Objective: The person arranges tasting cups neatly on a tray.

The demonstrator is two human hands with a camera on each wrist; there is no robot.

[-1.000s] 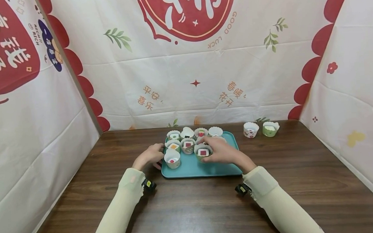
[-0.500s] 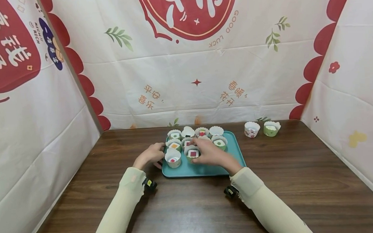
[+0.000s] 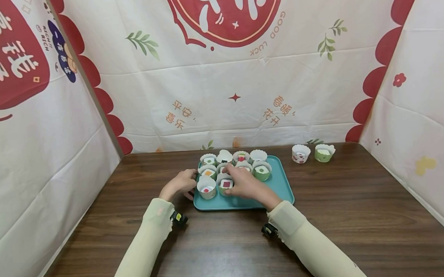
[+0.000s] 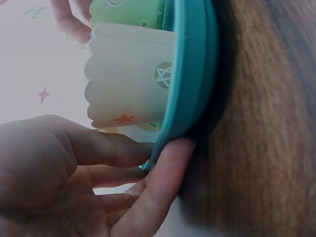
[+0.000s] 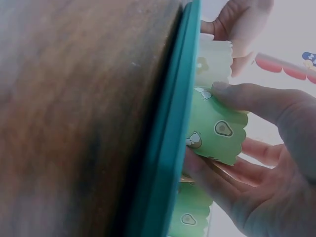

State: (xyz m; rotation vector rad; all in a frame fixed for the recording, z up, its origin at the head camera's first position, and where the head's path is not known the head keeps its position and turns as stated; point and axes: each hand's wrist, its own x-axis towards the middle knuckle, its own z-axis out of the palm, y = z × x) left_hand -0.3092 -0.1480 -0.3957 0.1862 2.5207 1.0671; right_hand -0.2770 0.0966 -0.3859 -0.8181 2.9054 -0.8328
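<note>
My left hand (image 3: 178, 185) pinches the left rim of a teal tray (image 3: 280, 187), thumb and fingers on either side of the edge in the left wrist view. My right hand (image 3: 246, 186) holds a green paper baking cup (image 5: 215, 126) between thumb and fingers. Inside that cup (image 3: 225, 187) sits a white piece with a dark red square on top. It stands in the tray's front row, just right of a pale cup (image 3: 207, 191) with a red-topped piece. The right hand partly covers cups in the middle row.
Several more filled baking cups stand in two rows behind, among them a green one (image 3: 261, 174) at the right. Off the tray, a patterned white cup (image 3: 301, 156) and another green cup (image 3: 322, 157) stand on the wooden table (image 3: 227, 250) at the back right. Printed cloth hangs around.
My right hand has carried the green baking cup left along the tray to beside the pale cup. Another green cup behind it has come into view. The left hand stays at the rim.
</note>
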